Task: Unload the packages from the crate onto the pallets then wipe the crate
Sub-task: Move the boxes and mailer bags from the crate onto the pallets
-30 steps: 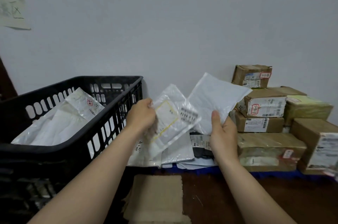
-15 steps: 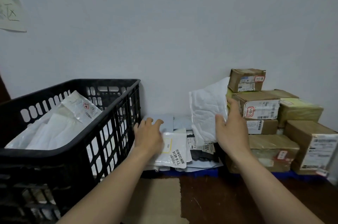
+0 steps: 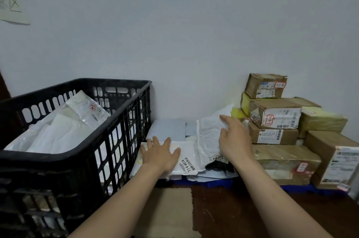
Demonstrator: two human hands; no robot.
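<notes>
A black slotted crate (image 3: 120, 140) stands at the left with several white bag packages (image 3: 64, 127) inside. Right of it, on a blue pallet (image 3: 219, 183), lies a heap of flat bag packages. My left hand (image 3: 161, 155) rests flat, fingers spread, on a white labelled bag (image 3: 187, 162) at the front of the heap. My right hand (image 3: 234, 135) is open over a crumpled white bag (image 3: 208, 132) that leans against the brown boxes, its fingertips at the bag's upper edge.
Taped cardboard boxes (image 3: 275, 115) are stacked at the right against the white wall. A grey-blue flat parcel (image 3: 167, 128) lies behind the heap. A piece of cardboard (image 3: 171, 210) lies on the dark floor in front.
Both bags went from held up in the air down onto the heap. My left hand now lies flat on its bag, and my right hand has let go of the crumpled bag.
</notes>
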